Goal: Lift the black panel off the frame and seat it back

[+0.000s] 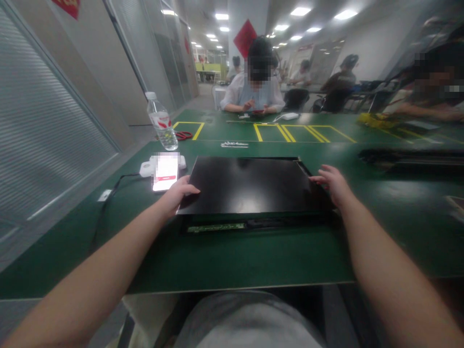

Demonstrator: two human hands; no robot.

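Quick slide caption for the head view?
Left hand and right hand at opposite sides of a black panel, green table beneath.

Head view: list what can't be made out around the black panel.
In the head view:
Underside of the black panel: hidden by its top face.
Markings on the green circuit strip: too small and blurred.
Text on the phone: lost to glare and pixelation.
Dark item at right: blurred, cut off by the edge.

Before me, the green table carries a water bottle, red-handled scissors just beside it, and yellow outlines.
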